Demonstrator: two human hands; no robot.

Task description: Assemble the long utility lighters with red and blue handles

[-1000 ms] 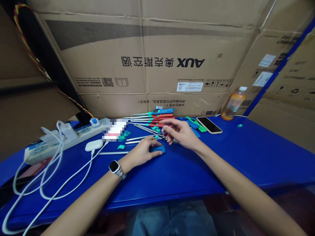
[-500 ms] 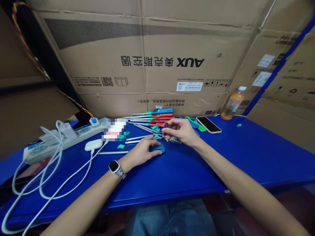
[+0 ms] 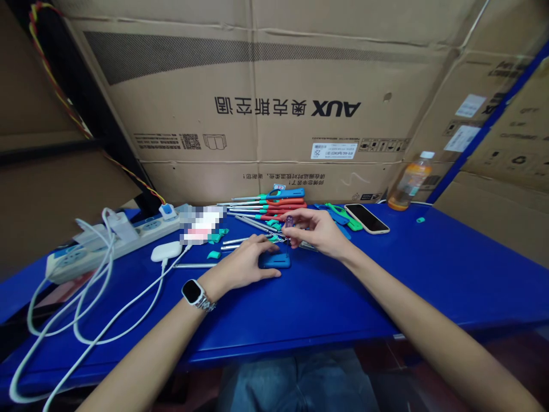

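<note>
My left hand (image 3: 246, 264), with a watch on its wrist, lies over a small blue plastic piece (image 3: 275, 261) on the blue table (image 3: 326, 297) and pins it down with its fingers. My right hand (image 3: 318, 231) pinches a small screwdriver with a purple handle (image 3: 289, 223), held upright with its tip over the blue piece. Just behind the hands lies a row of long lighters with red, blue and teal handles (image 3: 274, 206), with loose metal tubes (image 3: 240, 240) and teal bits beside them.
A phone (image 3: 366, 218) and green and blue handle shells (image 3: 341, 216) lie to the right, an orange drink bottle (image 3: 409, 183) beyond. A power strip (image 3: 115, 237), white cables (image 3: 86, 320) and a white charger (image 3: 166, 251) fill the left. Cardboard boxes (image 3: 278, 97) wall the back.
My right hand has shifted slightly, turning the screwdriver over the blue piece. My left hand stays on the piece. The view moved a little.
</note>
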